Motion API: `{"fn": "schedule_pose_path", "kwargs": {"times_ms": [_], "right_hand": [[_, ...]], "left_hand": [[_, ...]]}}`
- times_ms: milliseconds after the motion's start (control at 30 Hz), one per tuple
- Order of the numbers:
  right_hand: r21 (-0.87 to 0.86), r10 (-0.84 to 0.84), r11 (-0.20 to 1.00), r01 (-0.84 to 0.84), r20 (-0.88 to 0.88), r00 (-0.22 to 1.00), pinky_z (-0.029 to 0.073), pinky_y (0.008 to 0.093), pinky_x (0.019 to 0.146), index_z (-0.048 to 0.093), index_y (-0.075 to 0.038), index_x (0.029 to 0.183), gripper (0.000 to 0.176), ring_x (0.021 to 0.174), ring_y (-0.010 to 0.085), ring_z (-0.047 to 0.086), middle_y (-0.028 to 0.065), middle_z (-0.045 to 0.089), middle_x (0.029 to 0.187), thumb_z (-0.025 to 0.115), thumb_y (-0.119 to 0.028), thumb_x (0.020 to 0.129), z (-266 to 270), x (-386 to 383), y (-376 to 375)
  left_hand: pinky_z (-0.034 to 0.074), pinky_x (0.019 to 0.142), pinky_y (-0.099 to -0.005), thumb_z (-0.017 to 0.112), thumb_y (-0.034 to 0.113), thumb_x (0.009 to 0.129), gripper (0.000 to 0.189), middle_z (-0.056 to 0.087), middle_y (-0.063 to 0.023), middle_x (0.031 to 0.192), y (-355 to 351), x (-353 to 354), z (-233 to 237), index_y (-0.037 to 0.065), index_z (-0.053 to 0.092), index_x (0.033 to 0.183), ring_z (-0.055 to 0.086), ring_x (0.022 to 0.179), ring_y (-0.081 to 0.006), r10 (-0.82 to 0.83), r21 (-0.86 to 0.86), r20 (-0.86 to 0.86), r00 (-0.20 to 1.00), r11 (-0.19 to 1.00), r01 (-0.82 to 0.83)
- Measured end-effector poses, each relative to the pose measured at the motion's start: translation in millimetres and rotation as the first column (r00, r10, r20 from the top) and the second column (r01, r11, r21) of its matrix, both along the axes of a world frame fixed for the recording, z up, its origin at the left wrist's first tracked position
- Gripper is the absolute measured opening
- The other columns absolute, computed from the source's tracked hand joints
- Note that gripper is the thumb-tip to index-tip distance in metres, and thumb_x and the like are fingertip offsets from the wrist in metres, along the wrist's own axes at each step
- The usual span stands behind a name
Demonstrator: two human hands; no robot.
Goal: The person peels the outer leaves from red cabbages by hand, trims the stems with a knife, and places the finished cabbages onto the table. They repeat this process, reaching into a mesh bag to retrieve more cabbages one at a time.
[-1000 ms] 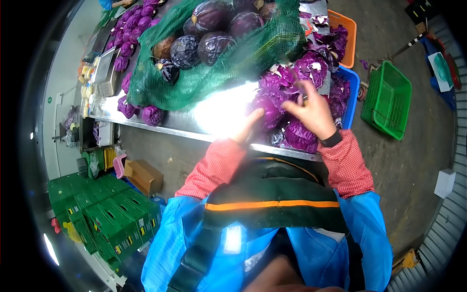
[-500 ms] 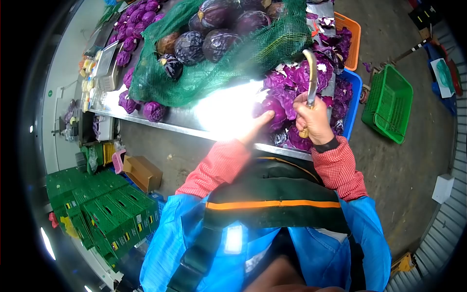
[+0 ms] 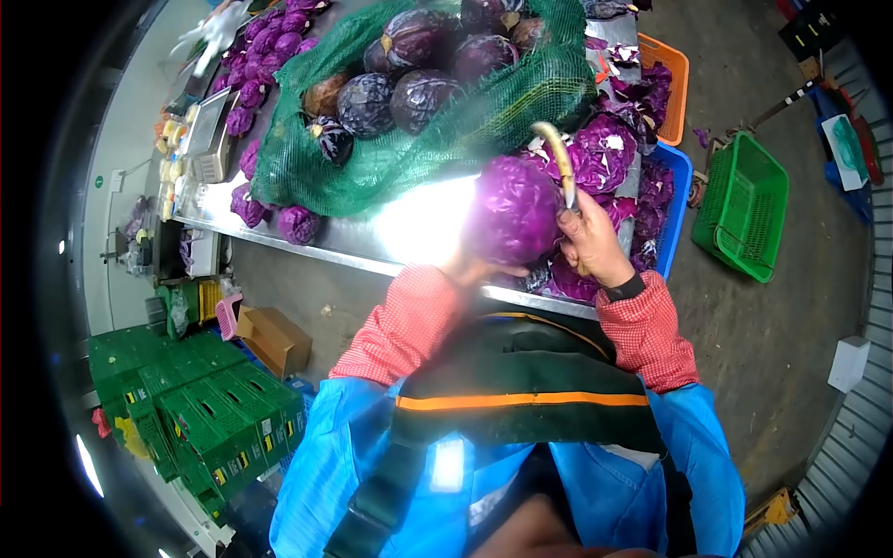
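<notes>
A peeled purple cabbage (image 3: 514, 210) is held up over the metal table's (image 3: 358, 234) front edge. My left hand (image 3: 473, 268) grips it from the lower left, its fingers partly hidden beneath it. In my right hand (image 3: 593, 244) is a curved knife (image 3: 561, 160), blade pointing up and to the left, beside the cabbage's right side. Loose cabbage leaves (image 3: 603, 153) lie behind and to the right of my hands. A green mesh bag (image 3: 372, 177) with several dark unpeeled cabbages (image 3: 423, 91) rests further back.
Peeled cabbages (image 3: 270, 42) and a scale (image 3: 212, 130) are at the back left, near a white-gloved hand (image 3: 216, 35). Orange (image 3: 677, 84) and blue (image 3: 677, 200) crates touch the table's right side. A green basket (image 3: 741, 206) stands on the floor at right, stacked green crates (image 3: 223, 418) lower left.
The cabbage has been raised and now shows its whole round side. My left hand has moved lower, beneath it. The knife has shifted left and tilts more. A white-gloved hand has appeared at the back left.
</notes>
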State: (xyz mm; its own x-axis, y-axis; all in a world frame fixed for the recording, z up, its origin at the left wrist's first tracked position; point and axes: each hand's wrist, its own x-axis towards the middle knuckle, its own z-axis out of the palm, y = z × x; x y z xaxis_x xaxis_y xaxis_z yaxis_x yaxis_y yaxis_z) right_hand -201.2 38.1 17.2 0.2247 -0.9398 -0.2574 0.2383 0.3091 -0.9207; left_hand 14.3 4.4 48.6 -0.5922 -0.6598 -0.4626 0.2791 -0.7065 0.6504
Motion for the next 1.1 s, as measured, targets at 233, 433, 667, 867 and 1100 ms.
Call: {"fn": "schedule_pose_path", "kwargs": {"times_ms": [233, 433, 667, 867, 1100], "right_hand": [[-0.376, -0.279, 0.924, 0.076, -0.522, 0.806, 0.045, 0.0275, 0.057, 0.060, -0.003, 0.115, 0.041, 0.059, 0.0095, 0.055, 0.0005, 0.059, 0.071, 0.075, -0.024, 0.082, 19, 22, 3], [-0.262, -0.213, 0.961, 0.087, -0.501, 0.839, 0.048, 0.0300, 0.063, 0.056, -0.002, 0.122, 0.050, 0.066, 0.0128, 0.059, 0.0045, 0.060, 0.074, 0.071, -0.034, 0.087, 16, 15, 6], [-0.246, -0.141, 0.969, 0.004, -0.541, 0.829, 0.052, 0.0361, 0.079, 0.056, -0.003, 0.127, 0.056, 0.086, 0.0288, 0.068, 0.0170, 0.070, 0.100, 0.070, -0.040, 0.086, 12, 9, 6], [-0.425, -0.255, 0.901, -0.083, -0.675, 0.692, 0.053, 0.0379, 0.075, 0.058, -0.009, 0.122, 0.051, 0.084, 0.0321, 0.068, 0.0177, 0.069, 0.099, 0.072, -0.038, 0.083, -15, 17, 11], [-0.604, -0.363, 0.694, -0.392, -0.763, 0.534, 0.052, 0.0388, 0.061, 0.062, -0.011, 0.110, 0.037, 0.070, 0.0285, 0.065, 0.0082, 0.062, 0.076, 0.072, -0.028, 0.080, -17, 6, -3]], "left_hand": [[0.042, 0.105, -0.0530, 0.048, 0.069, 0.088, 0.085, 0.045, -0.0147, 0.143, -8, 7, 0, 0.009, 0.033, 0.146, 0.047, 0.129, -0.0298, -0.053, -0.225, 0.097, 0.994, 0.972, 0.074], [0.041, 0.105, -0.0494, 0.060, 0.065, 0.083, 0.086, 0.045, -0.0132, 0.142, 5, -5, -13, 0.010, 0.035, 0.145, 0.047, 0.128, -0.0292, 0.106, -0.252, 0.049, 0.993, 0.963, -0.090], [0.035, 0.109, -0.0407, 0.069, 0.058, 0.081, 0.098, 0.037, -0.0110, 0.145, 1, 28, -59, 0.010, 0.021, 0.151, 0.041, 0.130, -0.0260, 0.004, -0.358, 0.143, 0.990, 0.932, 0.048], [0.041, 0.104, -0.0356, 0.074, 0.038, 0.082, 0.085, 0.048, -0.0128, 0.134, 8, 22, -58, 0.004, 0.030, 0.146, 0.050, 0.121, -0.0226, 0.045, -0.271, 0.221, 0.974, 0.962, 0.017], [0.037, 0.107, -0.0362, 0.084, 0.023, 0.070, 0.096, 0.048, -0.0166, 0.132, 6, 16, -64, -0.002, 0.028, 0.145, 0.047, 0.124, -0.0241, 0.034, -0.550, 0.544, 0.839, 0.770, 0.325]]}}
